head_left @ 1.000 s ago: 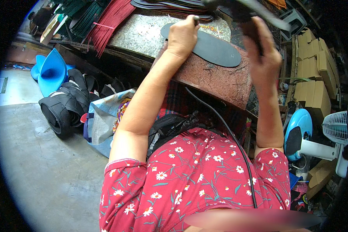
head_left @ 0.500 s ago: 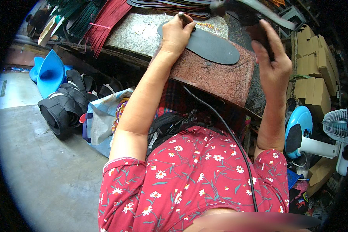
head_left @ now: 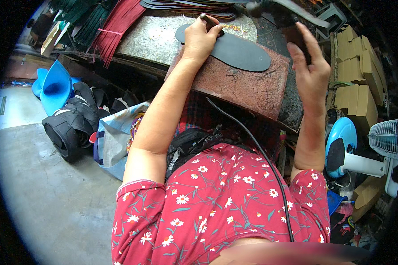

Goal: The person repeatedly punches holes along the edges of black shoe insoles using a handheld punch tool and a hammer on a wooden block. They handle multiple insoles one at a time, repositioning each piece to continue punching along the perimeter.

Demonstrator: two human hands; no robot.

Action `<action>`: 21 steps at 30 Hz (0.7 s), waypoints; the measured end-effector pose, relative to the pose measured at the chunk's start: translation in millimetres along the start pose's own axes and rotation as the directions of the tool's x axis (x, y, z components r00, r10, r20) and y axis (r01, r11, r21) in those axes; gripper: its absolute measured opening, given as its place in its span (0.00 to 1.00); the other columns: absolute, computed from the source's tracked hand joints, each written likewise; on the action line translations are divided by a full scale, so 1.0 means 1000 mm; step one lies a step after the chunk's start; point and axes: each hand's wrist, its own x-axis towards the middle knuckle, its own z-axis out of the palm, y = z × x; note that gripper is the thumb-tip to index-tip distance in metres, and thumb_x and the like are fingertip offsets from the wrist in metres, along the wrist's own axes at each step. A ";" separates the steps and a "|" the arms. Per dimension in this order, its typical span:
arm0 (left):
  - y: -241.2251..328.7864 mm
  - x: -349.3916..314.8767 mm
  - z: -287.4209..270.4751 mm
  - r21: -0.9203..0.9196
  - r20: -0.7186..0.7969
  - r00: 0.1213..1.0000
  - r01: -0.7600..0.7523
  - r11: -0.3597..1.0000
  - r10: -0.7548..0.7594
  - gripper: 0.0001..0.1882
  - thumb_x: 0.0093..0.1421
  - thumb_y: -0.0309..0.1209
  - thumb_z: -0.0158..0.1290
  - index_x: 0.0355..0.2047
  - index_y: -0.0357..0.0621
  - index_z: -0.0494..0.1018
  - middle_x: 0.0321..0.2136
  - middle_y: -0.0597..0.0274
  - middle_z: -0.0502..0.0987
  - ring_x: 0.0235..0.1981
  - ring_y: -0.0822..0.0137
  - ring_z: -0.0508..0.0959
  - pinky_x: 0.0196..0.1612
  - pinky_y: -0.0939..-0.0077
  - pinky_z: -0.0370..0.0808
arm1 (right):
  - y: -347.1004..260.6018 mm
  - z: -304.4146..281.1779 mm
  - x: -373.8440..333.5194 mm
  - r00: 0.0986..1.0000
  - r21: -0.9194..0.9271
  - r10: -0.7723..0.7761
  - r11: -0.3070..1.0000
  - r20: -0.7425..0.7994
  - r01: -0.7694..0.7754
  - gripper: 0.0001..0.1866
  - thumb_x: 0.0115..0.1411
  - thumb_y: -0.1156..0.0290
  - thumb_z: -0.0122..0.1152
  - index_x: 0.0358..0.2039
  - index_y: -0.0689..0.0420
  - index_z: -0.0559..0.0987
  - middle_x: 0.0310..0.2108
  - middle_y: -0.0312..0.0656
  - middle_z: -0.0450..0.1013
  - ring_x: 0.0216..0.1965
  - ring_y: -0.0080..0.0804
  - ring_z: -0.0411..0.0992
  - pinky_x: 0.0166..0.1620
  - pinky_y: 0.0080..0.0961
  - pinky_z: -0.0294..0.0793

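A dark grey shoe sole point(head_left: 243, 54) lies flat on a reddish-brown rough slab point(head_left: 239, 90). Over its far left part, my left hand point(head_left: 199, 44) is closed around a short dark punch-like tool point(head_left: 203, 17), whose rounded top sticks out above the fingers. The tool's lower tip is hidden by the hand. To the right, my right hand point(head_left: 311, 73) grips the brown handle of a hammer point(head_left: 296, 39). The hammer's metal head is raised above the bench, apart from the punch.
Bundles of red strips point(head_left: 115, 33) and a stack of dark sheets point(head_left: 190, 6) lie at the far side. Cardboard boxes point(head_left: 356, 97) and a fan point(head_left: 358, 165) stand at right. A bag point(head_left: 115, 145) and black rolled pieces point(head_left: 68, 128) sit on the left floor.
The hammer head, blurred before, now appears sharper and still raised at about the same height. The left hand keeps its hold on the punch; the whole view has shifted slightly.
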 end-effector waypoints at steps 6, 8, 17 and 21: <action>0.020 -0.010 0.011 0.463 0.108 0.906 -0.411 0.785 0.410 0.08 0.57 0.30 0.60 0.35 0.44 0.73 0.28 0.47 0.79 0.31 0.44 0.80 0.34 0.60 0.77 | -0.005 0.025 -0.008 0.984 -0.222 0.025 0.975 0.179 0.015 0.22 0.61 0.59 0.63 0.56 0.44 0.75 0.43 0.47 0.78 0.40 0.49 0.78 0.40 0.36 0.78; 0.017 -0.011 0.012 0.354 -0.041 0.965 -0.229 0.907 0.260 0.07 0.59 0.27 0.58 0.37 0.41 0.73 0.30 0.48 0.81 0.31 0.52 0.82 0.34 0.66 0.79 | 0.006 0.023 -0.011 0.998 -0.174 -0.031 0.984 0.064 0.041 0.22 0.61 0.58 0.62 0.56 0.42 0.75 0.44 0.46 0.78 0.41 0.49 0.78 0.40 0.36 0.78; 0.010 -0.005 0.009 0.170 0.013 0.978 -0.208 0.963 0.209 0.10 0.56 0.31 0.61 0.34 0.41 0.75 0.26 0.53 0.81 0.30 0.56 0.83 0.35 0.65 0.79 | 0.002 0.002 -0.004 0.985 -0.022 -0.162 0.987 -0.060 0.161 0.22 0.58 0.66 0.67 0.53 0.52 0.77 0.42 0.49 0.79 0.40 0.41 0.81 0.40 0.30 0.78; 0.021 -0.009 0.015 0.405 0.078 0.920 -0.381 0.831 0.384 0.12 0.55 0.31 0.61 0.34 0.41 0.71 0.25 0.49 0.79 0.29 0.50 0.81 0.34 0.61 0.78 | 0.004 0.019 -0.008 0.994 -0.202 -0.069 0.976 0.088 0.085 0.21 0.61 0.59 0.63 0.54 0.46 0.77 0.43 0.47 0.78 0.40 0.46 0.79 0.40 0.32 0.78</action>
